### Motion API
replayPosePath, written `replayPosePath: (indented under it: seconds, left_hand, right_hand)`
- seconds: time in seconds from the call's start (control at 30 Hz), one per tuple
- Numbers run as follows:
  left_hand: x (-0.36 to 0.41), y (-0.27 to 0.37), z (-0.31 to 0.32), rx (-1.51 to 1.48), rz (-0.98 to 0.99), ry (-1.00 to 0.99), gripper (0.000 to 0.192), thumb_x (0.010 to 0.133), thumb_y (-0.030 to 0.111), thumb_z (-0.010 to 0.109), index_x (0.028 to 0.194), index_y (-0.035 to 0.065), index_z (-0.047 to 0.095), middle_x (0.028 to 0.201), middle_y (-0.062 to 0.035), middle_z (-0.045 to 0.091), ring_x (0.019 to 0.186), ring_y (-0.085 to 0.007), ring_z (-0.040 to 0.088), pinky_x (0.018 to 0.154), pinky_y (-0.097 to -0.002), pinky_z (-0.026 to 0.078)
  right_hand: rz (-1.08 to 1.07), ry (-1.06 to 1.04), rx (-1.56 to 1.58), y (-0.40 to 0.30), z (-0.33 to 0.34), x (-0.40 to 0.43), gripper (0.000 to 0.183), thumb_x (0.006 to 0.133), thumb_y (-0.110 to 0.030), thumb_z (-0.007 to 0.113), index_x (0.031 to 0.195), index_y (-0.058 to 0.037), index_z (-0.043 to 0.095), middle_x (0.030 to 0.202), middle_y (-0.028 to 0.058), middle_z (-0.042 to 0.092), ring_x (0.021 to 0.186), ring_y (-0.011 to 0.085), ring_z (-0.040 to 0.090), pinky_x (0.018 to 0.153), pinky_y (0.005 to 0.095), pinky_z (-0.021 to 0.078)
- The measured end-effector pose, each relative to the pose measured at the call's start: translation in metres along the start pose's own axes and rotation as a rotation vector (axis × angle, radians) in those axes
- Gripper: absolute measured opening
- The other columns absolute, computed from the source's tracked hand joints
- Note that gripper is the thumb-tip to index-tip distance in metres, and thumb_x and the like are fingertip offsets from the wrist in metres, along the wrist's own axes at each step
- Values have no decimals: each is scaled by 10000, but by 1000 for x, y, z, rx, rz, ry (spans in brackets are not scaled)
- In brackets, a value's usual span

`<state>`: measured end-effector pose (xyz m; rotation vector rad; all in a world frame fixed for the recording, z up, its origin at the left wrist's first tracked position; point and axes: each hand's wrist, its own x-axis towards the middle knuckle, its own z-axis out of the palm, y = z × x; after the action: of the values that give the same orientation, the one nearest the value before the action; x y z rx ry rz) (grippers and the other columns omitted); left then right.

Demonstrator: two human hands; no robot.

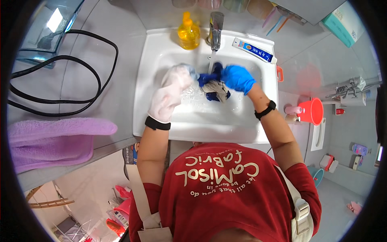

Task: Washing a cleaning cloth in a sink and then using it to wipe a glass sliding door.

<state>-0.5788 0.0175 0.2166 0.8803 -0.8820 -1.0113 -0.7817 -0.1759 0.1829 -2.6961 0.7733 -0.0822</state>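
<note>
A white washbasin (208, 118) lies before me, with water running from its chrome faucet (216, 31). Over the bowl, a dark blue and off-white cloth (218, 87) is held up in the stream, its lower part hanging bunched. My right hand (237, 78), in a blue glove, grips the cloth's upper right. A pale, loose glove covers my left hand (178, 80), which is blurred and closed on the cloth's blue left end. Black bands circle both wrists. The fingertips are hard to make out.
On the basin's back ledge stand a yellow pump bottle (189, 33) and a toothpaste tube (254, 50). A purple towel (54, 142) and a looped black cable (99, 75) occupy the left counter. To the right is a red bucket (311, 112).
</note>
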Motion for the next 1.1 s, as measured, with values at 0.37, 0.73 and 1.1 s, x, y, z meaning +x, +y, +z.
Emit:
replayPosePath:
  seconds: [0.37,0.73,1.1]
  left_hand:
    - [-51,-22,-46,675,-211,94,185,747,106,532,841,-44,585,783,-72,567,755,-175,528,730,-287,433]
    - [2,-44,8,923,234,-265,394,775,282,660,1042,-5,612,986,-103,647,945,-194,609,832,-325,460]
    - [52,-73,-30,543,-747,-147,217,876,143,583,1008,-19,642,824,-101,670,680,-186,610,638,-301,478]
  right_hand:
    - [309,-357,-79,3,92,-3,820,660,-209,717,1405,-166,376,1362,289,398,1143,438,522,916,473,479]
    - [-127,-181,-22,-33,-6,30,261,736,-275,593,859,-62,679,909,187,661,838,381,634,761,421,517]
    - [465,-200,792,9,-25,11,389,648,-203,797,950,2,662,839,112,649,685,201,610,625,315,512]
